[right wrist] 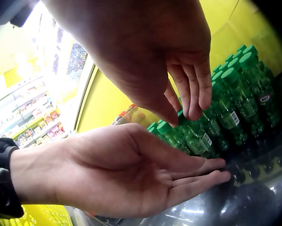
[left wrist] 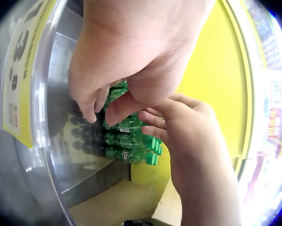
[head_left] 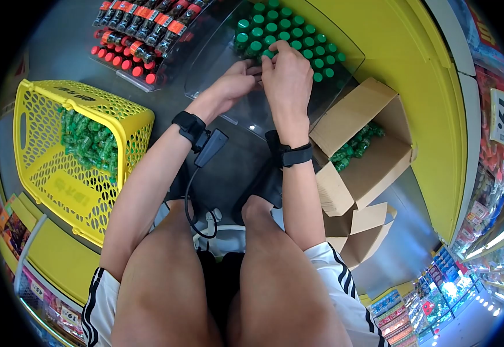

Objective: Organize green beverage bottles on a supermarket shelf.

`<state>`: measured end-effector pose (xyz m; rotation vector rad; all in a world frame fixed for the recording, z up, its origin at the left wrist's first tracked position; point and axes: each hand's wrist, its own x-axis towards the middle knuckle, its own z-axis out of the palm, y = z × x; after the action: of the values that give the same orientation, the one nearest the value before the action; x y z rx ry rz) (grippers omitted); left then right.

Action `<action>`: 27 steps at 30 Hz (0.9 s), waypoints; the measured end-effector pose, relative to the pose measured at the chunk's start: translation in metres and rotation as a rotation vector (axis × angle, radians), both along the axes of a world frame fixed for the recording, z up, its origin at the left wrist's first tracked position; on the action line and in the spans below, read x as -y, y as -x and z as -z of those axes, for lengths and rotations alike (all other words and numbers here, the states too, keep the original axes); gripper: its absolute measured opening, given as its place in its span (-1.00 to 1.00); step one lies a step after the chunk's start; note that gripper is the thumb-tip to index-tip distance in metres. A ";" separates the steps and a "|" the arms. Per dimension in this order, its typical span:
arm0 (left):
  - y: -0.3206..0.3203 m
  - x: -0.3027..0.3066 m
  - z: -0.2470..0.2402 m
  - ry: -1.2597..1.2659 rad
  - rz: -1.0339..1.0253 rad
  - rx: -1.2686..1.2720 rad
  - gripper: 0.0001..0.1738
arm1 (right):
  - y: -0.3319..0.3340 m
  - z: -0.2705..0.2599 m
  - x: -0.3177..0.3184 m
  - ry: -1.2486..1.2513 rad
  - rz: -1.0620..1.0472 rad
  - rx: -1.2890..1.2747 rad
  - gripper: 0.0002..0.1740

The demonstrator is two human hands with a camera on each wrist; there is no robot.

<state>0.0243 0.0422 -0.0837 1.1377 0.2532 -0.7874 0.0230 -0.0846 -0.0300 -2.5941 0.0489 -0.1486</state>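
Green-capped bottles [head_left: 287, 26] [left wrist: 127, 140] [right wrist: 230, 108] stand packed in rows in a clear tray [head_left: 205, 63]. My right hand [head_left: 289, 78] [left wrist: 193, 136] [right wrist: 155, 61] reaches over the near rows, fingers pointing down and thumb opposite them at a green cap; whether they grip it cannot be seen. Beside it, lower in the right wrist view, my left hand [head_left: 232, 87] [left wrist: 131, 56] [right wrist: 108, 169] is turned palm up, its fingers extended low beside the bottles. It holds nothing visible.
A yellow basket [head_left: 61, 191] at the left holds more green bottles [head_left: 90, 141]. An opened cardboard box [head_left: 353, 110] at the right has green bottles inside. Dark bottles with red caps [head_left: 142, 29] stand at the upper left. A price sign [left wrist: 25, 66] fronts the clear plastic.
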 end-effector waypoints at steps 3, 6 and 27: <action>0.000 -0.001 -0.005 -0.018 -0.020 -0.018 -0.31 | 0.000 -0.002 -0.001 -0.018 0.008 0.000 -0.73; -0.001 -0.001 -0.005 0.021 -0.025 -0.022 -0.31 | 0.000 0.002 0.000 0.001 -0.003 0.011 -0.73; 0.002 -0.006 -0.003 -0.580 0.187 0.294 -0.48 | 0.000 -0.017 -0.002 -0.011 -0.016 0.016 -0.68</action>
<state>0.0221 0.0479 -0.0804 1.8274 0.1291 -0.7158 0.0227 -0.0830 -0.0128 -2.5815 0.0235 -0.1630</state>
